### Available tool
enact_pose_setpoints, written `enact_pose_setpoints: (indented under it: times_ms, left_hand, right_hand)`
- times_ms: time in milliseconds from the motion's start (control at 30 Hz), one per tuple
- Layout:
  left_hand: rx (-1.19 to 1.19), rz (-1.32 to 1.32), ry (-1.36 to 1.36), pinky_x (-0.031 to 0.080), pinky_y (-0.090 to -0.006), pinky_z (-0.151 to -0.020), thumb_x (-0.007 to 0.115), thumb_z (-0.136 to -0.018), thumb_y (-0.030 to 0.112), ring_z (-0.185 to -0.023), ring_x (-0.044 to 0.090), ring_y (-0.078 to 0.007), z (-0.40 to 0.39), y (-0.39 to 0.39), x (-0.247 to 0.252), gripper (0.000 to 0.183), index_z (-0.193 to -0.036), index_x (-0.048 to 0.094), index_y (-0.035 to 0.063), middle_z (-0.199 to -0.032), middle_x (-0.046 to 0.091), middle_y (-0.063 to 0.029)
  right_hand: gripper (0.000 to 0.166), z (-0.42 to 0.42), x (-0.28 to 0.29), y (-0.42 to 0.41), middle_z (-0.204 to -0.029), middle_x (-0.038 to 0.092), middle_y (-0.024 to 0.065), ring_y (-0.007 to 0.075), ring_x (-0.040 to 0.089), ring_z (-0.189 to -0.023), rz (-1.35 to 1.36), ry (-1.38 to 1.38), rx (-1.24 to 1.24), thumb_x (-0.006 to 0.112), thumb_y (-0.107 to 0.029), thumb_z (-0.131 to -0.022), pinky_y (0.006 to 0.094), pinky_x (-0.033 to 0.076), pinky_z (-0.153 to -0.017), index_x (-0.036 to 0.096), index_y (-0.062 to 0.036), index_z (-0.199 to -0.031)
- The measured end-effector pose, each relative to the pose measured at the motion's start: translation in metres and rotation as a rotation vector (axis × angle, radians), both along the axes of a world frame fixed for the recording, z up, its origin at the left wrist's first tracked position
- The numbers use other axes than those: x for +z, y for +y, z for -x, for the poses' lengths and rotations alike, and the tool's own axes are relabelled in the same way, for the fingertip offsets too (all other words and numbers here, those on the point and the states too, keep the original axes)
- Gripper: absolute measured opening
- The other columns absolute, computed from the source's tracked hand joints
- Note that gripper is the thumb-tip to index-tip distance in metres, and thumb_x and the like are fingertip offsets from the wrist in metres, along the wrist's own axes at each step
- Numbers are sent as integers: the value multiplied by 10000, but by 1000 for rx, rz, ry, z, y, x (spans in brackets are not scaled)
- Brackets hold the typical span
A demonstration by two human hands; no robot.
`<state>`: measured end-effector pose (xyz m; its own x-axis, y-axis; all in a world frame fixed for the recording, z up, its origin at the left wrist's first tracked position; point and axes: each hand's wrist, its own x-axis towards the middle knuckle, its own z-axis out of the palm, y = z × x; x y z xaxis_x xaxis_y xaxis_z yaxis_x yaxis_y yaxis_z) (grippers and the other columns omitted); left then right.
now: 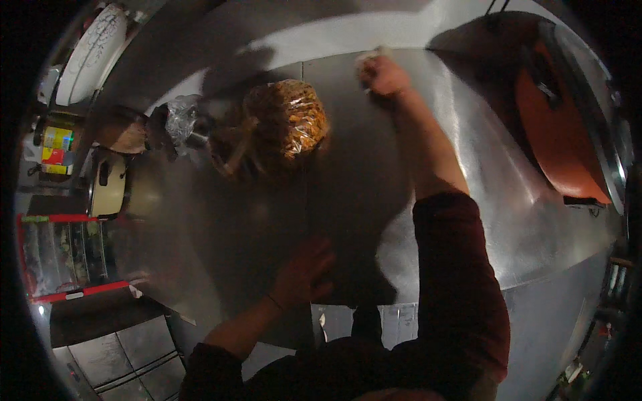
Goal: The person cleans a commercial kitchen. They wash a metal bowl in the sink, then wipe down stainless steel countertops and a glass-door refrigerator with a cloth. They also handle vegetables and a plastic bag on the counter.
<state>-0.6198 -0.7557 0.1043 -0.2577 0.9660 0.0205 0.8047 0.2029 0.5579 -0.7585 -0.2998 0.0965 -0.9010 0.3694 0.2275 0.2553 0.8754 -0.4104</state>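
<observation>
My right hand (390,77) reaches to the far side of a stainless steel counter (351,190). Its fingers are closed around a small pale wad (364,64), which motion blur keeps me from naming more exactly. To the left of that hand rests a clear plastic bag of orange-brown food pieces (296,120), its gathered neck pointing left. My left hand (308,268) is in shadow over the counter's near edge, fingers somewhat apart, holding nothing. Whether its palm touches the steel is hard to tell.
Crumpled clear plastic (181,120) lies left of the bag. Further left are a cream-coloured appliance (111,183), a jar with a yellow and red label (57,150), a floral white dish (93,55) and a red-framed glass case (75,258). An orange appliance (556,135) stands at right.
</observation>
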Motion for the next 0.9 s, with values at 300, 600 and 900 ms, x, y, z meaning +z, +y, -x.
enact_pose_setpoints:
  times_ms: [300, 600, 900]
  left_hand:
    - [136, 49, -166, 293, -463, -1076, 648, -791, 357, -1313, 334, -369, 0, 4, 2, 707, -1368, 364, 65, -1420, 344, -193]
    - [10, -98, -1, 273, -440, -1091, 645, -798, 337, -1339, 284, -366, -4, -13, 11, 729, -1386, 325, 49, -1462, 259, -201]
    - [1, -281, -117, 263, -454, -1089, 617, -814, 319, -1351, 250, -381, 4, -1, -16, 694, -1373, 334, 18, -1444, 281, -223]
  right_hand:
    - [362, -195, -94, -240, -1216, 563, 143, 293, 534, -1125, 864, 310, 433, 530, -166, -853, 406, 418, -963, 549, -111, -1211]
    - [302, -439, 2, -117, -890, 598, 119, 261, 568, -828, 425, 249, -420, 440, -221, -936, 331, 467, -744, 553, -46, -1155]
    - [256, -313, -23, -199, -1099, 574, 146, 347, 495, -1072, -103, 307, -313, 629, -167, -734, 430, 405, -920, 618, -60, -967]
